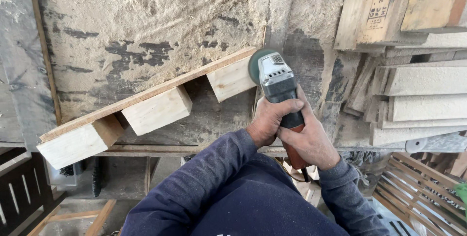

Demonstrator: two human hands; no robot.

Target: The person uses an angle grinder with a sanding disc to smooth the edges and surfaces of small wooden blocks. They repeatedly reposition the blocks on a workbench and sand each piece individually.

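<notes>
Both hands are locked around the angle grinder [279,90]: the left hand [269,119] wraps its body just behind the grey head, and the right hand [311,141] clamps the red rear grip just below. Its green disc [255,65] is right at the end block of the wooden pallet piece [146,104], a long slat with three pale blocks. That piece lies on a sawdust-covered workbench [146,22], with stacked boards [423,95] off to the right.

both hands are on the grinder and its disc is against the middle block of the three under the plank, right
Not quite. Both the left hand and right hand grip the grinder, but the head view shows its disc against the end block nearest the tool, not the middle block.
</notes>
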